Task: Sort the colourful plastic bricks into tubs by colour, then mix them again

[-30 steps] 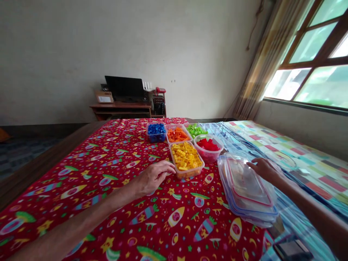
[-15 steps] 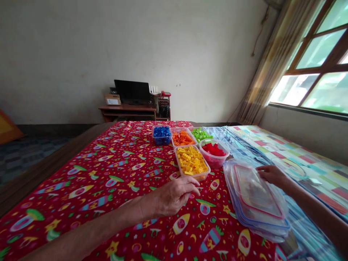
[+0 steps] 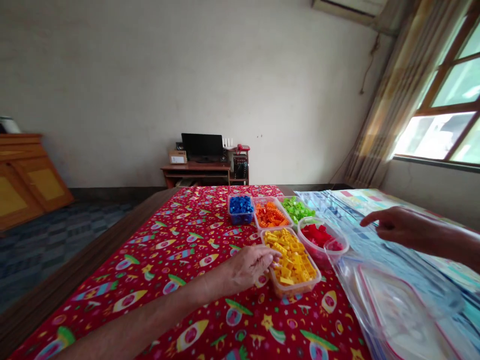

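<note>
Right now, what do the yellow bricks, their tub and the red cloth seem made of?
Yellow bricks: likely hard plastic, faintly glossy, with blocky edges. Tub: probably clear, smooth plastic; yellow shows through its wall. Red cloth: seemingly fabric, matte, without glare; fibre unclear.

The yellow blocks (image 3: 294, 260) look like smooth, slightly shiny plastic, and their tub (image 3: 298, 289) is thin, see-through plastic. The near-right lids (image 3: 408, 320) are clear, shiny plastic, while the red sheet (image 3: 210, 327) is dull, printed cloth. Far off, the desk (image 3: 195, 167) looks like brown wood, the right-hand curtain (image 3: 390, 115) is cloth, and the wall (image 3: 240, 75) is dull.
</note>
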Available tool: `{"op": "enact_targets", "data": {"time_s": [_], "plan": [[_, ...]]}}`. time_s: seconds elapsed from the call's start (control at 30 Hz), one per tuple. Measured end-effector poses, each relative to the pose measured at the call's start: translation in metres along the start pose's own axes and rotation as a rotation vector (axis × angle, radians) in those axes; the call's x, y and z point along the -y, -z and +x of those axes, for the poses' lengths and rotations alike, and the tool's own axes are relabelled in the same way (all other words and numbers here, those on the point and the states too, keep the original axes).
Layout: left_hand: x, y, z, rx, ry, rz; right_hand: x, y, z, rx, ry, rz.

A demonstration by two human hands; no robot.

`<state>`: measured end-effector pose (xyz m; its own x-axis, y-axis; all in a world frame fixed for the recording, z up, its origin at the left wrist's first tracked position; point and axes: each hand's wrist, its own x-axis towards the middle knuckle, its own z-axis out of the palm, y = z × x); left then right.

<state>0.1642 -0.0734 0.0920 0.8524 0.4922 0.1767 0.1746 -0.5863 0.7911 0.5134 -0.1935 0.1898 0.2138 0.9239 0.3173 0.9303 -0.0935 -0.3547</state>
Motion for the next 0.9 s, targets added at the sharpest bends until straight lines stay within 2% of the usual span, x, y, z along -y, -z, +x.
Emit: {"op": "enact_targets", "data": {"time_s": [0.07, 0.1, 0.17, 0.23, 0.3, 0.4, 0.5, 0.63, 0.77, 0.9], "plan": [[0.012, 0.002, -0.002, 0.035, 0.040, -0.110, 0.015, 0.008, 0.004, 0.151, -0.039, 0.087], [0.016, 0.001, -0.001, 0.054, 0.074, -0.193, 0.024, 0.009, 0.006, 0.169, -0.036, 0.124], [0.022, -0.001, 0.005, 0.094, 0.155, -0.389, 0.046, 0.000, 0.016, 0.042, 0.038, 0.173], [0.022, 0.000, 0.014, 0.088, 0.186, -0.548, 0.068, -0.021, 0.032, -0.130, 0.165, 0.136], [0.021, 0.007, 0.022, -0.013, 0.157, -0.589, 0.087, -0.049, 0.053, -0.255, 0.272, 0.062], [0.024, 0.030, 0.024, -0.291, 0.148, -0.545, 0.106, -0.087, 0.086, -0.319, 0.318, 0.022], [0.039, 0.060, 0.022, -0.477, 0.190, -0.474, 0.119, -0.112, 0.117, -0.317, 0.278, -0.003], [0.069, 0.095, 0.033, -0.644, 0.171, -0.185, 0.136, -0.136, 0.151, -0.249, 0.292, 0.092], [0.081, 0.119, 0.054, -0.683, 0.257, -0.172, 0.157, -0.152, 0.178, -0.139, 0.252, 0.201], [0.074, 0.131, 0.064, -0.692, 0.232, -0.315, 0.165, -0.161, 0.198, -0.160, 0.171, 0.235]]}}
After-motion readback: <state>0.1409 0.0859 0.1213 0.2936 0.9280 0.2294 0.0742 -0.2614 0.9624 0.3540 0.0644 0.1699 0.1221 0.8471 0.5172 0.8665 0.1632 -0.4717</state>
